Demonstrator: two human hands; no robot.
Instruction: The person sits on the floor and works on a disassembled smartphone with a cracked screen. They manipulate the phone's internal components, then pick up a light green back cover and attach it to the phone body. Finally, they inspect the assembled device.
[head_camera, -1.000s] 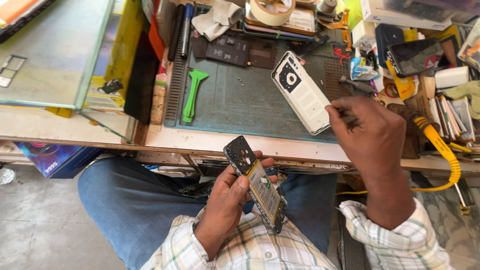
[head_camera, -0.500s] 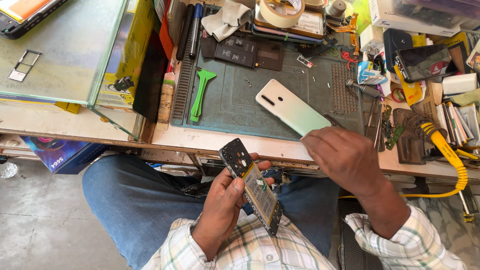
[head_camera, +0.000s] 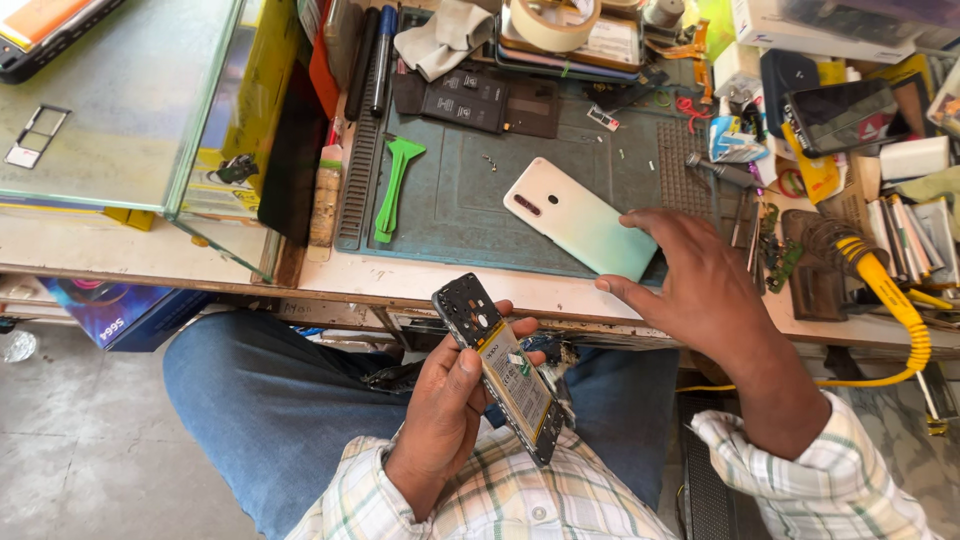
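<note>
Cluttered and worn, the workbench (head_camera: 200, 262) ran across my view above a grey concrete floor (head_camera: 70, 440), with my jeans-clad knees tucked under its front edge. At the far left a glass case (head_camera: 120, 110) sat on the bench, a small metal card tray (head_camera: 35, 135) lying on its top. Next came the dark green work mat (head_camera: 450, 215), with a green plastic pry tool (head_camera: 395, 185) near its left edge, a grey cloth (head_camera: 440, 40) and a roll of tape (head_camera: 555, 20) toward the back. My left hand (head_camera: 450, 400) was wrapped around the opened phone (head_camera: 505, 365), held over my lap just below the bench edge, its bare battery and circuit board facing up, thumb along one side and fingers curled round the other. On the mat, the pale mint back cover (head_camera: 580, 215) lay flat, coloured side up. My right hand (head_camera: 700, 285) hovered at its right end, fingers spread and gripping nothing, fingertips at or just off the cover's edge. Further right a yellow cable (head_camera: 890, 290) coiled among loose tools and boxes. Half a second before, that hand had lain lower and closer over the cover; a full second before, the cover showed its inner face, so it had since been turned over
</note>
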